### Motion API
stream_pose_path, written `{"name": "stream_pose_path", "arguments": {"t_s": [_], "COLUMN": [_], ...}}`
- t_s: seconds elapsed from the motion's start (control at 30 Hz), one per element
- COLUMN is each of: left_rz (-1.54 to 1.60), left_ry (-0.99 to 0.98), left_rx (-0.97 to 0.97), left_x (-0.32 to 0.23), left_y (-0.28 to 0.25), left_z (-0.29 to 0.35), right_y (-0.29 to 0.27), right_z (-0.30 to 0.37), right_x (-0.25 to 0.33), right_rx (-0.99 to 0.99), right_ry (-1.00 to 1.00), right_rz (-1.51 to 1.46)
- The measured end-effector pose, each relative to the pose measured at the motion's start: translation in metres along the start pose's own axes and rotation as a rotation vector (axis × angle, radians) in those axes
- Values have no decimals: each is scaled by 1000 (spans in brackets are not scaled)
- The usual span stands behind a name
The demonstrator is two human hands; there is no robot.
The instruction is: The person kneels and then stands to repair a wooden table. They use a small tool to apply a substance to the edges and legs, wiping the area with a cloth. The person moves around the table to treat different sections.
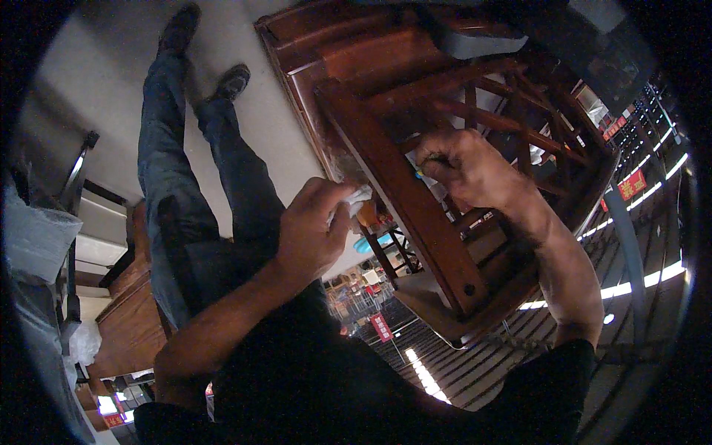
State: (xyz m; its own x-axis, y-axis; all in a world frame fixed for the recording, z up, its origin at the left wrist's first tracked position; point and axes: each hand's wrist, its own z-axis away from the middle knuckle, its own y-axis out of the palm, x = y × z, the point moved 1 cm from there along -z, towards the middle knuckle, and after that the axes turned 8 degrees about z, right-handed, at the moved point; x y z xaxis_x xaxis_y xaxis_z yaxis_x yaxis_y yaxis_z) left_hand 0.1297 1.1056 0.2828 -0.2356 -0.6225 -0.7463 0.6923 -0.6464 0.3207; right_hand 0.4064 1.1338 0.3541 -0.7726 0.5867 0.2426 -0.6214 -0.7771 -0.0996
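Note:
My left hand [311, 230] is closed, thumb against fingers, on a crumpled white piece [360, 196] that may be cloth, paper or thin plastic. It is just left of a long reddish-brown rail of a wooden furniture frame [404, 196]. On the other side of that rail, my right hand [467, 167] has its fingers curled in. By its fingertips shows a small pale bit with blue and yellow; what the fingers hold is mostly hidden. Crossed slats [512, 130] of the frame extend beyond the right hand.
A wide dark-wood panel [386, 59] lies behind the frame. My jeans-clad legs stretch over the pale floor [96, 96] at left. Plastic-wrapped things [41, 237] and a brown wooden piece [126, 326] stand at the left edge. A blue round thing [374, 242] shows beyond the rail.

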Motion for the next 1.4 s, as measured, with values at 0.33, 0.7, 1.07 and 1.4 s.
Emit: {"name": "stream_pose_path", "arguments": {"t_s": [0.33, 0.7, 1.07, 1.4], "left_rz": [-22, 1, 16, 9], "left_ry": [21, 9, 20, 29], "left_rx": [-22, 1, -12, -13], "left_x": [2, -4, -3, -6], "left_y": [0, 3, 5, 3], "left_z": [-2, -8, -11, -14], "right_y": [-2, -7, 2, 1], "right_z": [5, 7, 5, -2], "right_x": [-10, -2, -11, 5], "right_rx": [-3, 30, -5, -3], "right_ry": [-143, 95, -78, -2], "right_rz": [47, -52, 5, 64]}}
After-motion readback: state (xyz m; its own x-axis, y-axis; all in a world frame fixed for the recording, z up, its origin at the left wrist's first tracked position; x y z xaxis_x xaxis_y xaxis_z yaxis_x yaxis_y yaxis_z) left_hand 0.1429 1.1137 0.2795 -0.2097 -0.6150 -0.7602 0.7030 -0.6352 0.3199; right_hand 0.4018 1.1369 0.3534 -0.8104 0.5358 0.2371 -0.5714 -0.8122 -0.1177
